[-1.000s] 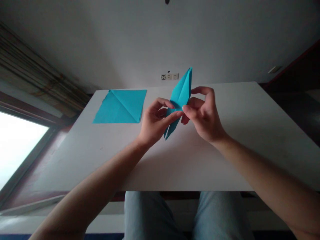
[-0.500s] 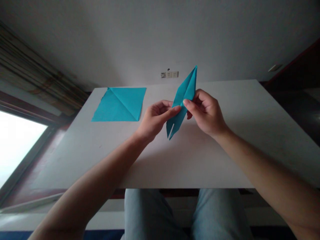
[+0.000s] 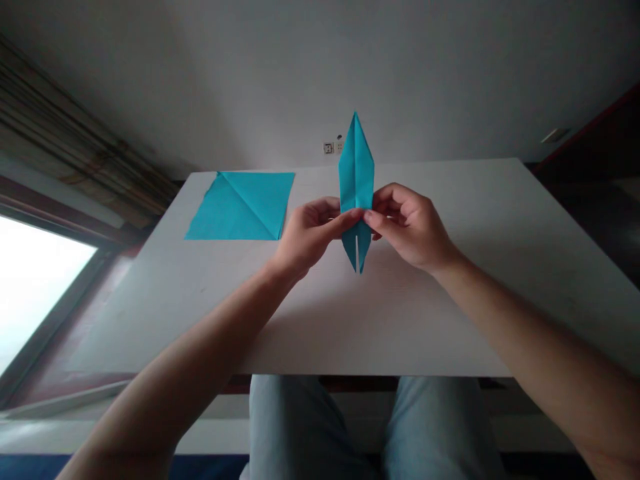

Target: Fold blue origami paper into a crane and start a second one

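A narrow folded piece of blue paper, shaped like a long diamond with a slit at its lower tip, stands upright in the air above the white table. My left hand pinches its left edge at the waist, thumb in front. My right hand pinches the right edge at the same height. Both hands are closed on the paper, with their fingers curled behind it.
A flat blue paper square with a diagonal crease lies at the table's far left. Wall sockets sit behind the table. A bright window and a curtain are at the left. My knees show under the near edge.
The folded paper has turned from a rightward tilt to upright and faces me squarely. Both hands have shifted to pinch its two sides.
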The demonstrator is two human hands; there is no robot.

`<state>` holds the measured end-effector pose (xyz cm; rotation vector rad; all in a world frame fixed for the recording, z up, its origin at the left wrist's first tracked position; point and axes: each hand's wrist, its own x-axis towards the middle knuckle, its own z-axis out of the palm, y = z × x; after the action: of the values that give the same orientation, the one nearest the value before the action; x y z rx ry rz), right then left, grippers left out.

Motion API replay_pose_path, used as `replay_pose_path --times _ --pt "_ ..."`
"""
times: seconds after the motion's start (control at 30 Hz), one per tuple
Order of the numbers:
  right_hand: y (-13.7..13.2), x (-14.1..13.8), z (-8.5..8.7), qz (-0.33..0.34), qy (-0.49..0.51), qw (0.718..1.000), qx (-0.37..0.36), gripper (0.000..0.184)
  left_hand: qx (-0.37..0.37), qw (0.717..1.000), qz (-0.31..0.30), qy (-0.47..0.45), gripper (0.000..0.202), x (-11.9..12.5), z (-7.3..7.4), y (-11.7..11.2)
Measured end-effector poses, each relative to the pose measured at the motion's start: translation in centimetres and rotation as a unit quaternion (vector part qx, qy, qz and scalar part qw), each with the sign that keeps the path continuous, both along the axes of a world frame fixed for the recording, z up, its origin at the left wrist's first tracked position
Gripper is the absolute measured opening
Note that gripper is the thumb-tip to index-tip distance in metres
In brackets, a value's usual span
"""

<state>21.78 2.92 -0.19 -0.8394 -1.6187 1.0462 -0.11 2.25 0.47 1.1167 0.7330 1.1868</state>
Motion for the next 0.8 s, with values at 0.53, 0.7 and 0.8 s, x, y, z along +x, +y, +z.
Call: replay_pose_path --times 0.53,0.7,0.8 --pt "0.0 -0.2 -0.5 0.058 -0.042 0.991 -0.113 0.065 0.075 0.991 0.115 -0.008 0.059 0.0 -1.6 0.9" --pt "-0.6 -0.4 -0.4 0.030 -0.029 0.997 -0.058 0.065 0.070 0.977 0.196 -0.038 0.055 -0.2 -1.7 1.4" --pt "-1.0 -0.5 -0.1 -0.013 -0.044 0.998 0.038 0.039 0.076 0.976 0.191 -0.071 0.051 0.0 -1.3 1.2"
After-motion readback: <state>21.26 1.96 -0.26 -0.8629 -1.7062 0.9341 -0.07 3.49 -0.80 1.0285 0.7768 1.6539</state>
